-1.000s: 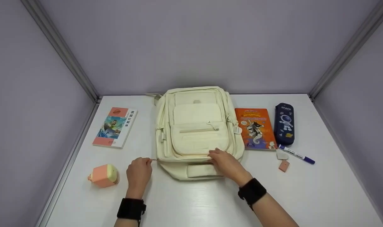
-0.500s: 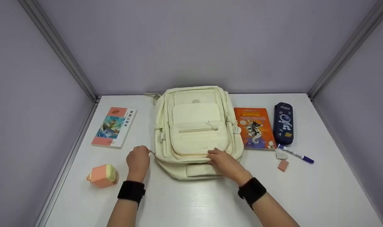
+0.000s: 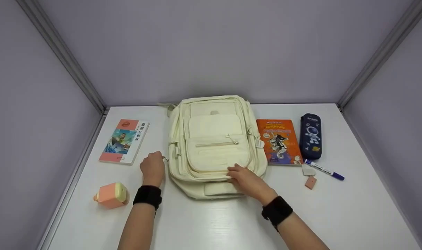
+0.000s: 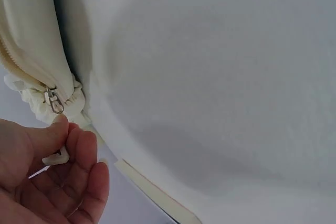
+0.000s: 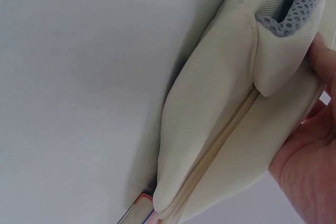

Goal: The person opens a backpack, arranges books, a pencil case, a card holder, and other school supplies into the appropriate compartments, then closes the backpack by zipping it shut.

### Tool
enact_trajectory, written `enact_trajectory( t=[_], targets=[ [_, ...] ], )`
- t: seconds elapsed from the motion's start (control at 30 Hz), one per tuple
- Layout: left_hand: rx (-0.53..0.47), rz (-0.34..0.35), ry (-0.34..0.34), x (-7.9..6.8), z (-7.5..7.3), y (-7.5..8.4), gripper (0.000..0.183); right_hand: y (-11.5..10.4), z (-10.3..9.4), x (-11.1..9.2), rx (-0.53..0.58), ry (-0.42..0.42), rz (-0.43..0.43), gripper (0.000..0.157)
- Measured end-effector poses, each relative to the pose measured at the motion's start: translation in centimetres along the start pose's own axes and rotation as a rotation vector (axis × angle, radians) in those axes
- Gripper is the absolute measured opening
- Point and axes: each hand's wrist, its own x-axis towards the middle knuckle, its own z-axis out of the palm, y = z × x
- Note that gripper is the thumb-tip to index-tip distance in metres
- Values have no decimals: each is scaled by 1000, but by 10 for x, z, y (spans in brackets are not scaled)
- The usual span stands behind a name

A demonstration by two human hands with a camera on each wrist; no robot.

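Note:
A cream backpack (image 3: 216, 126) lies flat on the white table, its front pockets facing up. At its left side my left hand (image 3: 152, 168) pinches a zipper pull between thumb and forefinger. The left wrist view shows the metal zipper slider (image 4: 54, 101) just beyond the thumb tip, at the end of a curved zipper line. My right hand (image 3: 249, 183) grips the backpack's near edge. In the right wrist view its thumb lies by a padded piece with grey mesh lining (image 5: 302, 11), and a zipper seam (image 5: 220, 140) runs along the bag's side.
To the left are a pink-and-white book (image 3: 124, 141) and a pink-and-yellow bottle (image 3: 112, 195) on its side. An orange book (image 3: 280, 142), a navy pencil case (image 3: 311, 136), a marker (image 3: 324, 169), a white eraser (image 3: 308, 170) and a pinkish eraser (image 3: 310, 182) lie right.
My left hand has moved away from me along the backpack's left side, taking the zipper pull from the near left corner farther up. The right hand keeps its hold on the near edge.

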Motion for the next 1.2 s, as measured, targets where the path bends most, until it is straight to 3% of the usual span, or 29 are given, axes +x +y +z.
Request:
enact_trajectory(
  t=[0.47,0.77,1.2],
  targets=[
    [1,-62,75,22,13,8,23,3,-2,1,8,-7,1,23],
    [20,-62,63,29,16,9,22,2,1,-1,18,-13,-20,22],
    [36,-55,134,38,20,15,20,2,1,-3,25,2,-7,23]
  ],
)
